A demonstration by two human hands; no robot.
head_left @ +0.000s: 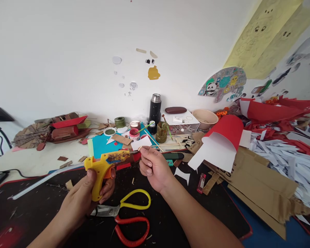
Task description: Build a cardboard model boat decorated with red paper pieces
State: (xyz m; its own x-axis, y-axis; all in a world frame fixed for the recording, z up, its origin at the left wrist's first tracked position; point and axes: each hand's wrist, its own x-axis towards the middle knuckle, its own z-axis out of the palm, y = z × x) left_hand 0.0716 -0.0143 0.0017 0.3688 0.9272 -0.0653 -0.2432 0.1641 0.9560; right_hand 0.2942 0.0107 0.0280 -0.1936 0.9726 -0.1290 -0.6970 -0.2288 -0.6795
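Glue gun (pixel 103 165) clamped in my left hand (pixel 89 193); right hand (pixel 153 168) pinches a white paper piece (pixel 141 143). Scissors (pixel 129 215) lie lower centre on the black mat (pixel 28 213).

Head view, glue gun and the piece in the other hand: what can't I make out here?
- Glue gun nozzle tip: head view, too small and dark against the clutter to see whether it touches the white paper piece.
- Thin stick under the right hand: mostly hidden by the fingers.
- Left hand: trigger finger hidden behind the gun's handle.
- Scissors blades: partly covered by the left hand.
- Lighter: label too small to read.
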